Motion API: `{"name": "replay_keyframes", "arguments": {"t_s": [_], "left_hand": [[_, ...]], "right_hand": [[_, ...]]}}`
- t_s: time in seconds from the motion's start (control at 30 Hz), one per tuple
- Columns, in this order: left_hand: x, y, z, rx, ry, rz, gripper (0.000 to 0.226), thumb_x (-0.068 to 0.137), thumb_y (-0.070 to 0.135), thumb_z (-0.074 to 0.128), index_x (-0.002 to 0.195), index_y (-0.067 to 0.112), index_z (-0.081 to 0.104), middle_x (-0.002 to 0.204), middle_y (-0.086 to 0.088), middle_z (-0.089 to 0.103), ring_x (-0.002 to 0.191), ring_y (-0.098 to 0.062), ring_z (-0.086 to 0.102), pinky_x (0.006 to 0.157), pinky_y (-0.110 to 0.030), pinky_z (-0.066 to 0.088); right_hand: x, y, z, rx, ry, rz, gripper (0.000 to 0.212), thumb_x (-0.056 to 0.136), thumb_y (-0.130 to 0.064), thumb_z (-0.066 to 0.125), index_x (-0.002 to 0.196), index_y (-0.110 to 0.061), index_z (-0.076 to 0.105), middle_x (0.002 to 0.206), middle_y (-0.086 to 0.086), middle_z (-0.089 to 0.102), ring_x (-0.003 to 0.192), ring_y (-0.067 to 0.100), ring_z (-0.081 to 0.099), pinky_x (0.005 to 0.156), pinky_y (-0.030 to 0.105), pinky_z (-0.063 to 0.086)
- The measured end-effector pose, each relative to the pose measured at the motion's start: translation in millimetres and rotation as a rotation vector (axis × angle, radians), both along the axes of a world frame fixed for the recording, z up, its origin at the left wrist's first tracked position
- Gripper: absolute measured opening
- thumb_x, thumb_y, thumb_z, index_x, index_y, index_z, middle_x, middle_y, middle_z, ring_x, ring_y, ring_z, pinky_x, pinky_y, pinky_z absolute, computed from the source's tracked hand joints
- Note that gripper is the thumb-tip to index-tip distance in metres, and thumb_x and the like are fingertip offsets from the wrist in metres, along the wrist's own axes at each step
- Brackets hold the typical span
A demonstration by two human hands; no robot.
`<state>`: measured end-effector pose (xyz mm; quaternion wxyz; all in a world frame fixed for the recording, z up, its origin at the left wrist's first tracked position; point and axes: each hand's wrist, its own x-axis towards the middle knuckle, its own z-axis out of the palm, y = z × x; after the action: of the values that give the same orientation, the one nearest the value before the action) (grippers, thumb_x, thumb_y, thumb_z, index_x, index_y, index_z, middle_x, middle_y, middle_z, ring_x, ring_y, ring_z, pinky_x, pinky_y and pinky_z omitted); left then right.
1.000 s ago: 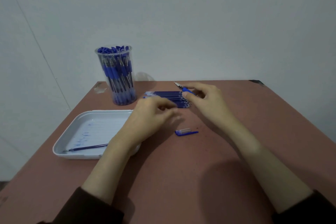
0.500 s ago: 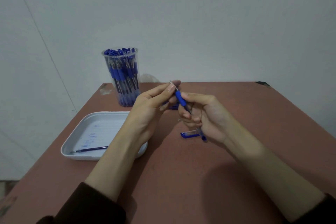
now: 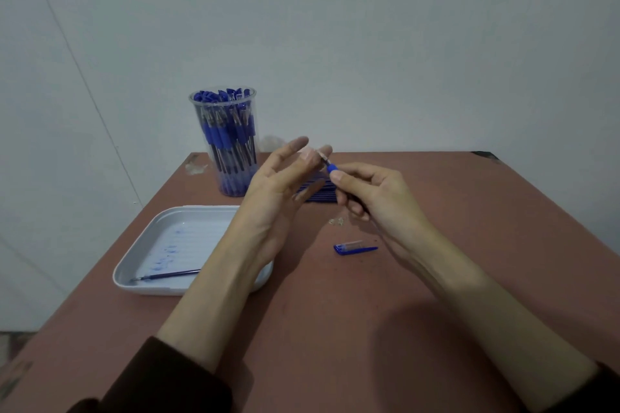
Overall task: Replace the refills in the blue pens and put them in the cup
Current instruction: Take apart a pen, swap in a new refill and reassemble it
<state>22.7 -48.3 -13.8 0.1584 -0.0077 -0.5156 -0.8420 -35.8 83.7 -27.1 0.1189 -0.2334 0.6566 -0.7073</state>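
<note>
My right hand (image 3: 375, 198) grips a blue pen (image 3: 333, 169) by its blue grip sleeve and holds it above the table, tip pointing up and to the left. The fingertips of my left hand (image 3: 278, 184) pinch the pen's clear tip end, while the index finger sticks out straight. A clear cup (image 3: 223, 144) packed with several blue pens stands at the table's far left. A stack of blue refills (image 3: 318, 193) lies on the table behind my hands, partly hidden. The pen's blue cap (image 3: 355, 248) lies below my right hand.
A white tray (image 3: 134, 265) sits at the left with ink stains and one refill (image 3: 167, 275) lying in it; my left forearm crosses its right side. A small clear scrap (image 3: 337, 221) lies on the brown table (image 3: 335, 329). A grey wall stands behind.
Both hands have lifted from the refill stack. My right hand has turned the pen tip-up, and my left fingers have come to its tip and spread out straighter.
</note>
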Motion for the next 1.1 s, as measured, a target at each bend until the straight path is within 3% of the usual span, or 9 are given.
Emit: {"name": "replay_keyframes", "arguments": {"t_s": [0.13, 0.23, 0.5, 0.63, 0.77, 0.87, 0.97, 1.1], "left_hand": [[-0.9, -4.0, -4.7, -0.102, -0.027, 0.100, 0.028, 0.089, 0.007, 0.057, 0.116, 0.015, 0.056, 0.101, -0.004, 0.072, 0.101, -0.011, 0.066, 0.079, -0.021, 0.051], [-1.5, -3.1, -6.5, -0.169, -0.010, 0.135, 0.032, 0.087, 0.002, 0.059, 0.117, 0.015, 0.057, 0.103, -0.001, 0.072, 0.096, -0.008, 0.066, 0.081, -0.019, 0.052], [-3.5, -4.2, -9.7, -0.281, 0.007, 0.284, 0.027, 0.082, 0.002, 0.066, 0.105, 0.016, 0.065, 0.079, 0.001, 0.070, 0.080, -0.011, 0.065, 0.076, -0.021, 0.051], [-6.5, -2.5, -14.1, -0.346, -0.008, 0.346, 0.020, 0.083, 0.006, 0.067, 0.100, 0.016, 0.067, 0.084, -0.002, 0.068, 0.081, -0.010, 0.062, 0.080, -0.024, 0.049], [-9.6, -2.7, -18.0, -0.417, -0.023, 0.379, 0.017, 0.086, 0.012, 0.066, 0.101, 0.017, 0.069, 0.095, 0.000, 0.071, 0.089, -0.008, 0.063, 0.082, -0.022, 0.048], [-9.9, -1.9, -20.2, -0.450, -0.035, 0.393, 0.015, 0.087, 0.013, 0.064, 0.101, 0.018, 0.069, 0.097, -0.001, 0.071, 0.093, -0.011, 0.063, 0.087, -0.027, 0.049], [-10.7, -2.7, -19.9, -0.468, -0.050, 0.419, 0.015, 0.090, 0.014, 0.060, 0.103, 0.013, 0.069, 0.090, 0.001, 0.070, 0.085, -0.007, 0.063, 0.079, -0.020, 0.050], [-11.7, -9.9, -16.3, -0.396, -0.060, 0.467, 0.009, 0.090, 0.012, 0.060, 0.095, 0.014, 0.066, 0.077, 0.005, 0.063, 0.073, -0.003, 0.059, 0.075, -0.020, 0.051]], "right_hand": [[-6.3, 6.0, 1.7, 0.010, -0.010, -0.075, 0.011, 0.092, -0.018, 0.062, 0.088, -0.018, 0.072, 0.056, -0.003, 0.054, 0.048, 0.010, 0.033, 0.048, 0.027, 0.020], [-5.8, 6.7, 0.9, 0.061, 0.007, -0.040, 0.011, 0.091, -0.018, 0.063, 0.087, -0.019, 0.073, 0.056, -0.003, 0.054, 0.047, 0.009, 0.034, 0.045, 0.022, 0.024], [-4.6, 6.2, -1.0, 0.154, 0.120, 0.023, 0.010, 0.090, -0.017, 0.065, 0.093, -0.020, 0.074, 0.058, 0.002, 0.055, 0.045, 0.007, 0.037, 0.044, 0.020, 0.029], [-5.5, 6.1, -2.6, 0.198, 0.223, -0.008, 0.012, 0.089, -0.016, 0.066, 0.098, -0.016, 0.074, 0.055, -0.003, 0.057, 0.048, 0.004, 0.047, 0.049, 0.019, 0.039], [-8.5, 5.1, -8.2, 0.253, 0.351, -0.086, 0.010, 0.087, -0.023, 0.068, 0.093, -0.028, 0.074, 0.060, -0.004, 0.057, 0.058, 0.012, 0.052, 0.061, 0.031, 0.046], [-7.7, 5.0, -9.9, 0.337, 0.522, -0.165, 0.011, 0.088, -0.023, 0.067, 0.094, -0.028, 0.074, 0.063, -0.016, 0.062, 0.060, 0.002, 0.054, 0.062, 0.020, 0.044], [-6.9, 5.9, -10.0, 0.419, 0.699, -0.248, 0.014, 0.088, -0.023, 0.066, 0.099, -0.026, 0.074, 0.083, -0.012, 0.072, 0.075, 0.004, 0.064, 0.074, 0.030, 0.052], [-8.0, 7.1, -8.8, 0.477, 0.783, -0.312, 0.014, 0.087, -0.022, 0.066, 0.099, -0.024, 0.073, 0.085, -0.012, 0.072, 0.076, 0.007, 0.063, 0.074, 0.033, 0.051]]}}
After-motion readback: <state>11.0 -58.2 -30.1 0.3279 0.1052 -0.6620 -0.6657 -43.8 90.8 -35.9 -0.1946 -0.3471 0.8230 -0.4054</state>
